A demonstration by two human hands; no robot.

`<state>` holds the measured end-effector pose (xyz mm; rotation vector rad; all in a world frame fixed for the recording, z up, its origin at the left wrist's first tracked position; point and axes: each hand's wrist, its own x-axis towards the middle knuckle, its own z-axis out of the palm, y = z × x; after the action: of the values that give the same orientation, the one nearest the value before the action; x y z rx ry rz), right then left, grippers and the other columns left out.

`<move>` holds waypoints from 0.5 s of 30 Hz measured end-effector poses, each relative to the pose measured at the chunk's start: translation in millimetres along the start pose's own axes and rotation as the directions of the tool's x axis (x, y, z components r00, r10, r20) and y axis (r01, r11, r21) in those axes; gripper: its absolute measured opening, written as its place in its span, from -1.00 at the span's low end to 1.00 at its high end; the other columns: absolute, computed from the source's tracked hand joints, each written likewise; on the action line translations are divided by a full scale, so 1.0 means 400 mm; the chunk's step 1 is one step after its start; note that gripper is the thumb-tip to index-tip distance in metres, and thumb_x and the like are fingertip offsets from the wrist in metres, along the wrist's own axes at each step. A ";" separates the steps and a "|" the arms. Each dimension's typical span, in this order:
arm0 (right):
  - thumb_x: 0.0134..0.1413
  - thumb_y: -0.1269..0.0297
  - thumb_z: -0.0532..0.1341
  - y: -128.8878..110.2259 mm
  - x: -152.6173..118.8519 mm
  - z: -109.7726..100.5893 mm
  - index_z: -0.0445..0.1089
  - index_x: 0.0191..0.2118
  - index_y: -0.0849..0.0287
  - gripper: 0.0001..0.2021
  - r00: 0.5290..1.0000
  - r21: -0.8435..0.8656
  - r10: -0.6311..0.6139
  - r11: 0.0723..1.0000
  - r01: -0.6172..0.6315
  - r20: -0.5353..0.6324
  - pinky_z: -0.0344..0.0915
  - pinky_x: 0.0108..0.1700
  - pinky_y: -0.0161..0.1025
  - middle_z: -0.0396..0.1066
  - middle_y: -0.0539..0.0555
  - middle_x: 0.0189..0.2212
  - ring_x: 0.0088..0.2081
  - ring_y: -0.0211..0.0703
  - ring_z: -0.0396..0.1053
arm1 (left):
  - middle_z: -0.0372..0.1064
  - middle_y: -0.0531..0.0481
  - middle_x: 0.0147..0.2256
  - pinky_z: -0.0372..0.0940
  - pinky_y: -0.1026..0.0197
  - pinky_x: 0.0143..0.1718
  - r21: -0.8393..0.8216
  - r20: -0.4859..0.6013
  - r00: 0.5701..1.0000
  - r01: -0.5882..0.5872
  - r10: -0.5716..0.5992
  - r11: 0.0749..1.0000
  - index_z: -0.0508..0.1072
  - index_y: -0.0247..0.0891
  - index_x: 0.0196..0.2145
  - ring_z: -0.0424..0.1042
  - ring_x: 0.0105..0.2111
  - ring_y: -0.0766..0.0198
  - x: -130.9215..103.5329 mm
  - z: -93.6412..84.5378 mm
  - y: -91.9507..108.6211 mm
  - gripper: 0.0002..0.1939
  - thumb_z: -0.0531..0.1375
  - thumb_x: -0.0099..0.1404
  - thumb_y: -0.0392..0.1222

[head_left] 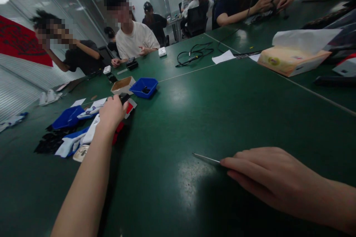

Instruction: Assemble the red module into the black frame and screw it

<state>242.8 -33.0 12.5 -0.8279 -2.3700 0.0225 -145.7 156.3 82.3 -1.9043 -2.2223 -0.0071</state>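
Note:
Stretched out over the left part of the table, my left hand (112,109) is closed, its fingers and thumb around a small black object (124,98). Just beyond the thumb is a red and white piece (130,108), and white and blue gloves (90,127) lie beside the wrist. At the lower right, my right hand (267,174) pinches a thin, pointed metal tool (206,157) low over the table. The tool's tip points left; its rear end is hidden in the fingers.
On the green table (180,118) stand a blue bin (144,86) with small black parts, a cardboard box (122,85) and another blue tray (68,116). Farther back lie a black cable (191,53) and a tissue box (294,61). Several people sit around.

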 end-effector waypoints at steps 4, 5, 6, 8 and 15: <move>0.46 0.39 0.04 0.029 -0.006 0.009 0.32 0.18 0.16 -0.71 0.995 0.156 0.101 0.983 -0.099 -0.004 0.45 -0.26 -0.33 0.56 0.11 -0.15 -0.25 -0.20 0.54 | 0.32 -0.56 0.15 0.17 -0.53 0.16 -0.250 -0.211 0.977 -0.081 0.027 0.965 0.30 -0.53 0.19 0.29 0.21 -0.53 -0.025 -0.068 0.027 -0.46 0.06 0.43 -0.04; 0.45 0.40 0.03 0.036 -0.005 0.011 0.29 0.23 0.15 -0.67 0.989 0.177 0.148 0.974 -0.143 -0.013 0.46 -0.20 -0.32 0.54 0.13 -0.10 -0.19 -0.19 0.54 | 0.38 -0.48 0.12 0.19 -0.47 0.18 -0.331 -0.222 0.974 -0.126 0.053 0.935 0.33 -0.47 0.16 0.35 0.18 -0.44 -0.042 -0.073 0.051 -0.51 0.07 0.40 -0.08; 0.45 0.42 0.02 0.043 -0.004 0.011 0.28 0.25 0.13 -0.65 0.980 0.195 0.197 0.963 -0.189 -0.023 0.47 -0.16 -0.31 0.52 0.13 -0.08 -0.17 -0.19 0.54 | 0.44 -0.38 0.07 0.27 -0.35 0.17 -0.406 -0.204 0.976 -0.159 0.080 0.900 0.35 -0.40 0.13 0.43 0.12 -0.30 -0.066 -0.069 0.082 -0.56 0.05 0.40 -0.10; 0.45 0.41 0.01 0.055 0.000 0.011 0.29 0.23 0.09 -0.66 0.960 0.218 0.276 0.941 -0.261 -0.043 0.45 -0.19 -0.32 0.49 0.10 -0.14 -0.22 -0.21 0.52 | 0.54 -0.24 -0.07 0.45 -0.08 0.02 -0.777 -0.037 0.984 -0.139 0.176 0.614 0.38 -0.33 0.03 0.58 -0.11 -0.02 -0.137 -0.038 0.164 -0.64 -0.01 0.41 -0.11; 0.38 0.18 0.21 0.068 -0.006 0.023 0.33 0.21 0.07 -0.65 0.941 0.281 0.277 0.903 -0.324 0.195 0.23 -0.49 -0.36 0.40 -0.09 -0.47 -0.53 -0.27 0.36 | 0.60 -0.14 -0.20 0.50 0.07 -0.15 -0.865 0.300 0.769 0.469 0.564 -0.180 0.28 -0.27 0.14 0.66 -0.28 0.09 -0.422 0.076 0.400 -0.60 0.05 0.37 -0.19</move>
<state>254.3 -10.9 -2.1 -1.0565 -2.2671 0.5903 29.6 21.9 2.9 -3.0301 -2.6975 -2.3130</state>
